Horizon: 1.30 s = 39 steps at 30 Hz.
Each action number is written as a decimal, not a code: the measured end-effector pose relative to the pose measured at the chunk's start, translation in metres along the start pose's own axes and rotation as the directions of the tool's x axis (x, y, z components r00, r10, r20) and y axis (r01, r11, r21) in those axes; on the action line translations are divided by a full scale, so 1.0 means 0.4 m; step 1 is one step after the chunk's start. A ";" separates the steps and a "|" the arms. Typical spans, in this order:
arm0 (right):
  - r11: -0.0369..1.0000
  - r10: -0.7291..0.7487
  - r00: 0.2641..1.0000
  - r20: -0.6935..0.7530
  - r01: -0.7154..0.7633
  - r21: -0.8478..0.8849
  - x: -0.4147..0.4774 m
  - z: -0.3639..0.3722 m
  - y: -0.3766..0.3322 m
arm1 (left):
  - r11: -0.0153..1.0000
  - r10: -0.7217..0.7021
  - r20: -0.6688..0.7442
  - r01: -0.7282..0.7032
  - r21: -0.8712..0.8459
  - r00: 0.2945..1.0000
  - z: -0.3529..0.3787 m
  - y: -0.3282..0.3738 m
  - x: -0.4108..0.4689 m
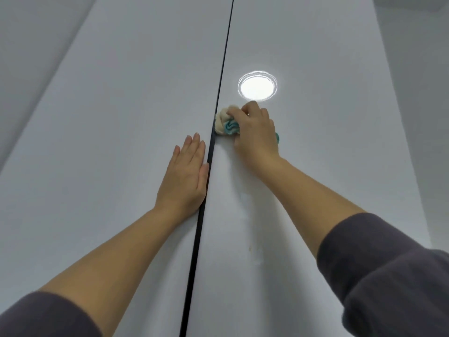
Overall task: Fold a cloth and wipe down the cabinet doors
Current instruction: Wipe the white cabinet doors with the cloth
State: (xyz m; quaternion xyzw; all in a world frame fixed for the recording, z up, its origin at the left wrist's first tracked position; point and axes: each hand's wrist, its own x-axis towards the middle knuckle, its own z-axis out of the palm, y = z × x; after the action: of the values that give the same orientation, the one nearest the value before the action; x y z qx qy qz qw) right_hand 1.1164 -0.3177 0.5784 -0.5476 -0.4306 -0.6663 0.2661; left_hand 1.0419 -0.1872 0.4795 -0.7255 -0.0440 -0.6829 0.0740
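Grey glossy cabinet doors (303, 166): left hand (185, 176) pressed flat, right hand (255, 132) clutching bunched cloth (224, 122), perhaps damp.

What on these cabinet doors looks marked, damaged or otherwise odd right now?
On the right-hand pale grey cabinet door, below the right hand and its bunched cream-and-teal cloth, there is a small brownish spot with faint whitish smears above it. The bright oval is only a lamp's reflection. No damage shows.

Cabinet doors: two, a left door (109, 142) and a right door (315, 166), with one dark gap (213, 142) between them. Hands: two, left hand (185, 173), right hand (255, 132). Cloth (224, 122): one. Light reflection (257, 86): one.
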 end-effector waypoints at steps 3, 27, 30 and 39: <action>0.999 -0.025 1.000 -0.009 0.026 0.038 -0.079 -0.005 -0.025 | 1.000 -0.008 0.041 0.008 0.002 0.999 -0.007 -0.001 -0.024; 0.985 0.076 0.997 -0.031 -0.080 -0.151 -0.205 -0.125 0.184 | 0.989 -0.095 -0.083 0.104 0.104 0.992 0.060 0.108 -0.261; 0.999 0.027 0.999 -0.041 -0.028 -0.036 -0.263 -0.114 0.155 | 0.987 -0.084 -0.081 0.094 0.128 0.993 0.050 0.107 -0.260; 0.820 -0.572 0.800 0.180 0.559 0.123 -0.613 -0.206 0.203 | 0.950 0.085 0.006 -0.083 0.301 0.996 0.049 0.122 -0.254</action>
State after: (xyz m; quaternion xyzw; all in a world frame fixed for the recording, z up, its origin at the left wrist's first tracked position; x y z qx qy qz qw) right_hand 1.2056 -0.4574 0.3640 -0.4521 -0.6208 -0.6400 0.0258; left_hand 1.0629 -0.2281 0.3746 -0.7043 -0.1165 -0.6671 0.2128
